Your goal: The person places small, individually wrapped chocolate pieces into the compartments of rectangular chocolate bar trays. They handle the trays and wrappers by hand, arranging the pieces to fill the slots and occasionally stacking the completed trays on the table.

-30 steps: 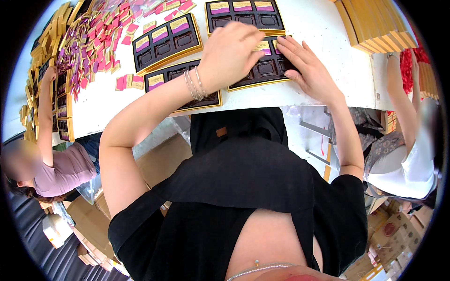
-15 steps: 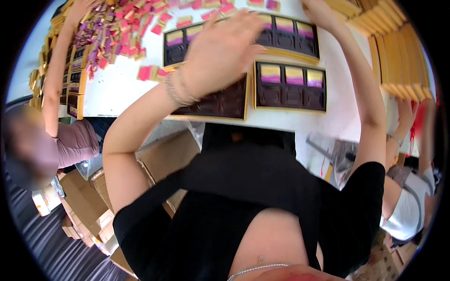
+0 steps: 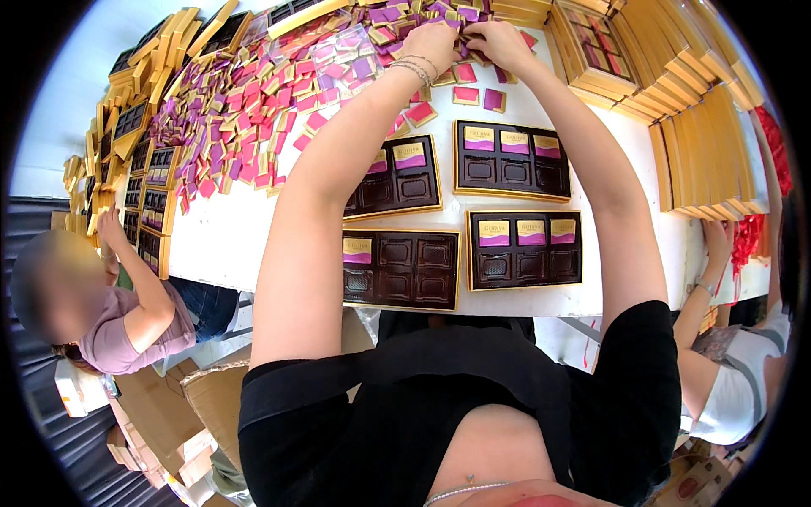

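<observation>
White table (image 3: 221,241), edge bowed by the lens, ran across the whole width. Heaped over its far left and centre: small wrapped pieces (image 3: 269,122), pink and purple with gold, thickest at the far edge, a few strays lying singly nearer the boxes. A clear plastic sheet (image 3: 342,55) lay on the heap.

Both hands were at the heap's far right end, close beside each other. Left hand (image 3: 432,44), bracelets (image 3: 411,69) at the wrist, had fingers bent down among purple pieces; right hand (image 3: 498,44) had thumb and fingers drawn together there. Whether either pinched a piece could not be told.

Four gold-rimmed boxes with dark trays sat nearer the body. Far-right box (image 3: 511,169) and near-right box (image 3: 525,264): far row filled with three pieces each. Far-left box (image 3: 414,182): two pieces visible, one end behind the left forearm. Near-left box (image 3: 404,269): one piece, far left compartment.

Right side: gold box stacks (image 3: 705,156), red ribbon (image 3: 745,245) beyond. Left end: more gold boxes (image 3: 100,169), where a co-worker in mauve (image 3: 139,325) reached in. Another co-worker in white (image 3: 731,393) stood right. Cardboard (image 3: 152,410) lay below, left.
</observation>
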Available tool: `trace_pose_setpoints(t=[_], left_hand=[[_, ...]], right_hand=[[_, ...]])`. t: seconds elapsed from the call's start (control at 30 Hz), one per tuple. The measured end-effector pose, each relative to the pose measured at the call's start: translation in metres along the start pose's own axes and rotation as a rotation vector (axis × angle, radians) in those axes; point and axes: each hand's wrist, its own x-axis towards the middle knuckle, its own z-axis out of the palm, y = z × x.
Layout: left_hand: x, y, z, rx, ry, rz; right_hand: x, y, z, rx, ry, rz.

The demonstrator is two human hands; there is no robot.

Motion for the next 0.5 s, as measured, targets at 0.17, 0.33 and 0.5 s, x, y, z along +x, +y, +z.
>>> trace_pose_setpoints(t=[0.17,0.33,0.5], left_hand=[[-0.021,-0.026,-0.014,-0.414,0.036,-0.116],[-0.085,-0.023,-0.08,-1.392,-0.212,-0.335],[-0.209,0.004,-0.176,-0.955,-0.382,-0.295]], right_hand=[[-0.026,-0.022,-0.018,0.672,0.128,0.166],[-0.059,-0.016,-0.035,1.172,-0.192,0.224],[-0.18,-0.155,-0.082,1.017,-0.362,0.113]])
